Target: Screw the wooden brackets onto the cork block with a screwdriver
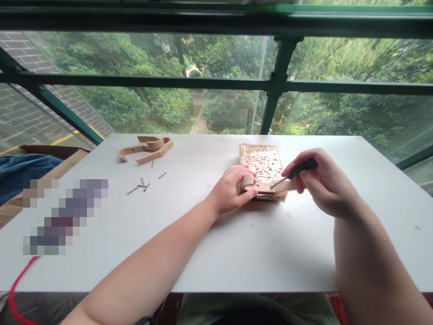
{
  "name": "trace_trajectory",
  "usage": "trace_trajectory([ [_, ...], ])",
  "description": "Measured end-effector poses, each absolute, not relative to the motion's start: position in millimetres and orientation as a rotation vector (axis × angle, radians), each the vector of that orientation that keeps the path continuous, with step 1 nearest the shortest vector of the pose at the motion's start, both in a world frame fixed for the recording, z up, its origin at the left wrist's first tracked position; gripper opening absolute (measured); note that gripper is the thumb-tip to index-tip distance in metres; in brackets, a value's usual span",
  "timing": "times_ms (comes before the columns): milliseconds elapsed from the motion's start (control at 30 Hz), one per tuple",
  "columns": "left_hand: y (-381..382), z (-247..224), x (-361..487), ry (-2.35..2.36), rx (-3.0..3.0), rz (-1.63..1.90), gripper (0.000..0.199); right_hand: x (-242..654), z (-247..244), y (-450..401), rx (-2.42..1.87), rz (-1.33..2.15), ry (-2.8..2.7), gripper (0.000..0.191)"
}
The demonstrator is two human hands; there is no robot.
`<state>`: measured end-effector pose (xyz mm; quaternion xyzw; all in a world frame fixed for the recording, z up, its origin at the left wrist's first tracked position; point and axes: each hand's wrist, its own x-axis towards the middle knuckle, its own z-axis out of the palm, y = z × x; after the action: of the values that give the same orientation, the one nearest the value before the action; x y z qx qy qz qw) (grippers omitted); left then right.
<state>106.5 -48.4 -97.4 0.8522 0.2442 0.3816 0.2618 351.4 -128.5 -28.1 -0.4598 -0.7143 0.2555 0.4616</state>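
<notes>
My left hand (pixel 233 189) is closed round the curled end of a wooden hook (pixel 263 186), pressing it down on a block wrapped in shiny, hole-marked film (pixel 262 162). My right hand (pixel 320 180) grips the black handle of a screwdriver (pixel 301 168). The screwdriver's tip meets a screw (pixel 271 187) in the flat part of the hook. Another hole or screw head shows nearer my left hand. The far right end of the hook runs under my right fingers, which partly hide it.
Several more curved wooden hooks (pixel 149 149) lie at the table's back left. Several loose screws (pixel 142 184) are scattered in front of them. A blurred-out patch (pixel 66 216) covers the left side, with a red strap (pixel 16 284) below. A cardboard box (pixel 74 158) stands beyond the left edge.
</notes>
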Motion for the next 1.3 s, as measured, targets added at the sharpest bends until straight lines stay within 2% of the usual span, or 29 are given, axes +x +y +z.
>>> trace_trajectory([
  [300, -49, -97, 105, 0.666, 2.301, 1.014, 0.020, 349, 11, -132, -1.596, 0.518, -1.992, 0.011],
  [533, -50, -95, 105, 0.672, 2.315, 1.000, 0.017, 340, 35, -120, -1.838, 0.273, -2.102, 0.021],
  [800, -50, -93, 106, 0.702, 2.318, 0.968, 0.016, 314, 45, -114, -1.804, 0.019, -2.287, 0.017],
  [967, -50, -92, 105, 0.717, 2.320, 0.945, 0.016, 306, 40, -113, -1.646, 0.074, -2.339, 0.019],
  [1100, -49, -92, 105, 0.717, 2.315, 0.937, 0.017, 317, 42, -115, -1.597, 0.185, -2.378, 0.007],
  [1200, -49, -93, 105, 0.721, 2.309, 0.947, 0.018, 329, 44, -117, -1.624, 0.264, -2.376, 0.013],
  [1300, -48, -94, 106, 0.712, 2.309, 0.962, 0.019, 336, 44, -118, -1.649, 0.266, -2.374, 0.011],
])
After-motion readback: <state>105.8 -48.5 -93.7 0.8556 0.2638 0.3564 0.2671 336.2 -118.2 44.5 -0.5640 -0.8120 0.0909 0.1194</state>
